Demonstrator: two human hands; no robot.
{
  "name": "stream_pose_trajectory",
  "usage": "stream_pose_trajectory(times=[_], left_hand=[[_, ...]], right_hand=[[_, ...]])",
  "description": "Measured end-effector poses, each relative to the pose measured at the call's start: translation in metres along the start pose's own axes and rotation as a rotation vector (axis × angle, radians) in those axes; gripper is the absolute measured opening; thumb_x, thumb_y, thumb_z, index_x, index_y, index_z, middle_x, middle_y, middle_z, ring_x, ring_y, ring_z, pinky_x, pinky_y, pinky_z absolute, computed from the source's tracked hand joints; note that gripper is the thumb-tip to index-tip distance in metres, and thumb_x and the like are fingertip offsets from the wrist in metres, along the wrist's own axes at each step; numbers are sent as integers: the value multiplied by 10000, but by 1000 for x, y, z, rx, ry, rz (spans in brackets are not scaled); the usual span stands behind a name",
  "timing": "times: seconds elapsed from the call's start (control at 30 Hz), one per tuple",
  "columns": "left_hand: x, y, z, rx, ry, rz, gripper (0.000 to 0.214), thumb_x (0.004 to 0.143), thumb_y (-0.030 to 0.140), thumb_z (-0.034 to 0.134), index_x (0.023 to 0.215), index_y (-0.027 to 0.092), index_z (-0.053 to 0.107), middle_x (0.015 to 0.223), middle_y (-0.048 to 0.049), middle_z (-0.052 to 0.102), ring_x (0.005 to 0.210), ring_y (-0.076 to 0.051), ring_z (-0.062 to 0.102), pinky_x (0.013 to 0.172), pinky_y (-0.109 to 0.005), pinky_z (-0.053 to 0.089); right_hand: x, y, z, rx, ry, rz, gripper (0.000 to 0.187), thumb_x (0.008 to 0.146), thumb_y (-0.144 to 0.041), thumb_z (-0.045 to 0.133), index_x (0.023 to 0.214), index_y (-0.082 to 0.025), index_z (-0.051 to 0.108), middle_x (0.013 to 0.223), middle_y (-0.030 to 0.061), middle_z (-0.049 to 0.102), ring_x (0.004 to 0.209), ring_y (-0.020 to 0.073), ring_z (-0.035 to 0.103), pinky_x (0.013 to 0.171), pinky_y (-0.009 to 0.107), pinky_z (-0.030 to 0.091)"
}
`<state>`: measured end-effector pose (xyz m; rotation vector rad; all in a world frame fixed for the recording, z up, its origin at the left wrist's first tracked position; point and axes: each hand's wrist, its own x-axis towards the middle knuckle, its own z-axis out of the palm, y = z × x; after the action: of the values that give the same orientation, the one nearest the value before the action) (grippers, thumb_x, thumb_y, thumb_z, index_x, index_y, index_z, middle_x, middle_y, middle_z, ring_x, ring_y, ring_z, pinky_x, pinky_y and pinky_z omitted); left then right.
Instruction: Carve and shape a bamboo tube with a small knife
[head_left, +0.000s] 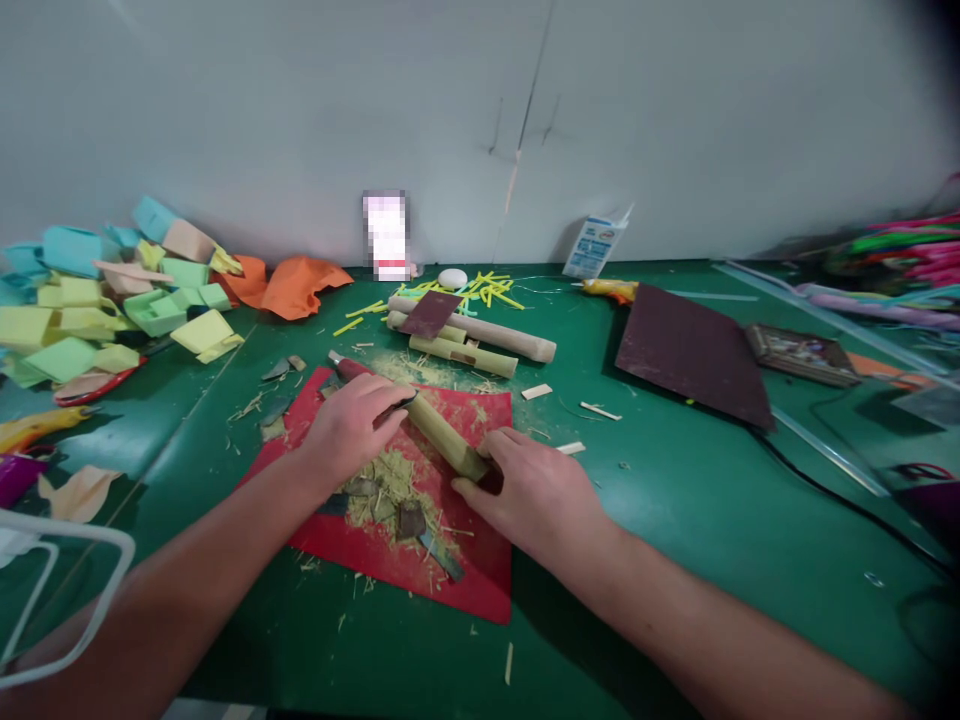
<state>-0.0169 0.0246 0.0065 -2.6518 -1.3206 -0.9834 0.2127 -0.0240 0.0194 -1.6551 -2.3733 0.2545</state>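
Note:
A pale green bamboo piece (444, 432) slants over a red sheet (480, 570). My right hand (540, 490) is closed around its near end, with thumb and fingers gripping the rim. At the far end my left hand (351, 425) has its fingers pinched on a thin dark piece, partly hidden, which touches or nearly touches the bamboo. A dark red tool handle (351, 368) with a metal tip shows just behind my left hand; whether the hand touches it, I cannot tell. Bamboo shavings and dust (390, 485) lie on the sheet, with small dark scraps (411, 520) among them.
More bamboo tubes (517, 340) lie behind, with a brown sandpaper piece (433, 314) on top. A larger brown sheet (690, 355) sits right. Folded paper shapes (142, 290) pile up left. A white wire frame (112, 570) is near my left forearm. A phone (386, 235) leans on the wall.

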Motion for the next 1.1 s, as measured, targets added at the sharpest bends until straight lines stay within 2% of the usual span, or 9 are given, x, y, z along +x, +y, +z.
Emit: stream_pose_trajectory(times=[0.23, 0.33, 0.47, 0.57, 0.73, 0.9, 1.03, 1.1], left_hand=[[2, -6, 1, -87, 11, -16, 147, 898, 192, 569, 978, 176, 692, 1034, -74, 657, 951, -182, 620, 871, -359, 527], [2, 0, 2, -103, -8, -23, 149, 909, 185, 555, 969, 152, 688, 1005, -78, 661, 916, -173, 629, 837, -340, 538], [1, 18, 5, -149, -80, 138, 170, 933, 181, 516, 960, 139, 679, 994, -85, 681, 935, -180, 631, 855, -340, 539], [1, 19, 6, -158, -156, 246, 209, 953, 182, 472, 1003, 143, 672, 1050, -95, 685, 954, -183, 638, 851, -338, 544], [0, 9, 5, -36, -35, 113, 212, 946, 189, 471, 973, 144, 677, 1028, -98, 686, 960, -197, 635, 877, -365, 536], [-4, 30, 6, -65, -181, 279, 227, 961, 203, 453, 1053, 159, 655, 1070, -81, 684, 935, -184, 647, 816, -316, 550], [0, 24, 7, -48, -78, 186, 220, 961, 197, 451, 1033, 159, 656, 1063, -85, 681, 970, -187, 641, 868, -330, 540], [1, 24, 7, -45, -87, 166, 219, 958, 190, 453, 1029, 151, 656, 1066, -90, 679, 982, -194, 637, 880, -339, 535]], right_hand=[[-1, 0, 1, 13, -4, 0, 264, 759, -405, 657, 708, -206, 492, 722, -3, 590, 598, 134, 509, 495, 259, 215], [0, 0, 1, 20, -11, 4, 259, 760, -397, 654, 705, -204, 490, 721, -3, 582, 603, 136, 507, 501, 260, 216], [2, 1, 1, 24, -35, 12, 259, 762, -397, 649, 695, -206, 487, 713, -6, 574, 594, 132, 496, 501, 262, 214], [2, 1, 0, 23, -38, 21, 253, 756, -395, 650, 693, -208, 491, 704, -8, 575, 584, 129, 489, 499, 262, 215], [2, 1, 1, 28, -44, 46, 278, 748, -420, 655, 668, -211, 491, 687, -11, 581, 569, 125, 475, 491, 263, 199], [2, 1, 3, 24, -43, 39, 245, 750, -398, 655, 704, -204, 513, 715, -1, 591, 590, 130, 485, 507, 263, 203], [2, 1, 2, 34, -54, 37, 280, 763, -427, 636, 666, -205, 496, 684, -7, 572, 571, 128, 465, 502, 266, 199], [2, 2, 3, 38, -61, 33, 280, 763, -431, 631, 669, -204, 498, 683, -5, 570, 572, 130, 464, 504, 266, 206]])
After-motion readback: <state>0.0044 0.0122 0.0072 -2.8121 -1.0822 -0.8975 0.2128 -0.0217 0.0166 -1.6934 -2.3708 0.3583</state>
